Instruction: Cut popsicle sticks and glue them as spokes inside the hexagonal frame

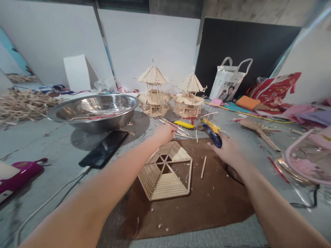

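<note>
Pale boards (pixel 150 44) back a grey table (pixel 33 141). Head view: left hand (pixel 164 133) narrow, fingers bunched near thin sticks (pixel 184 132); cannot tell if it holds one. Right hand (pixel 229 150) closed about a blue tool (pixel 212 135). Slatted hexagon (pixel 169 184) flat on brown mat (pixel 204 203), nearer the wearer than the left hand. Stick towers (pixel 155 98) beyond both hands; steel bowl (pixel 103 120) left of the left.

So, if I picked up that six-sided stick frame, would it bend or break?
The six-sided stick frame would probably feel light, since it's thin sticks with gaps. It looks fairly stiff, because spokes join its middle to its rim. But the right side might snap more easily: one wedge there is mostly open.
</note>
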